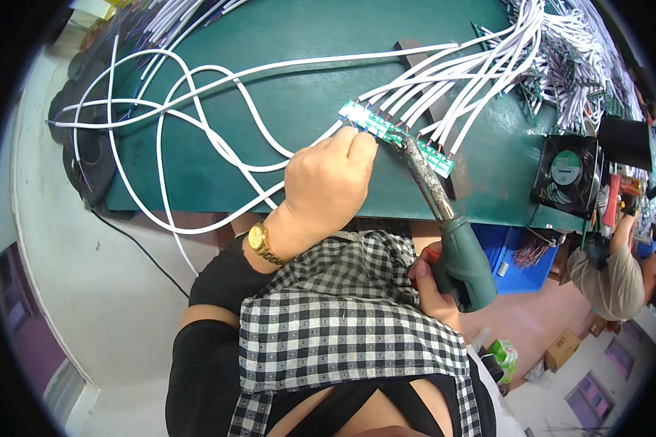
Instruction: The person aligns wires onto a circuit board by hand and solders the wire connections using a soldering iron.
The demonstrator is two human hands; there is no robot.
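Note:
A narrow green-and-white circuit board strip [385, 128] lies slantwise near the table's front edge. Several white cables [436, 95] run from its far side up to the right. My left hand [332, 171] is closed in a pinch on a white cable [266, 140], its fingertips at the board's near edge; the cable's very end is hidden by them. My right hand [431, 285] grips a soldering iron [465, 262] with a dark green handle. The iron's long, stained metal barrel reaches up to the board, its bent tip at the middle of the strip, just right of my left fingers.
A dark bar [434, 109] lies under the cables on the green table [306, 44]. Loose white cables loop at left. A tangled heap of wired boards [561, 58] fills the far right, near a black fan [567, 171]. A blue bin [525, 266] stands below; another person [608, 280] sits right.

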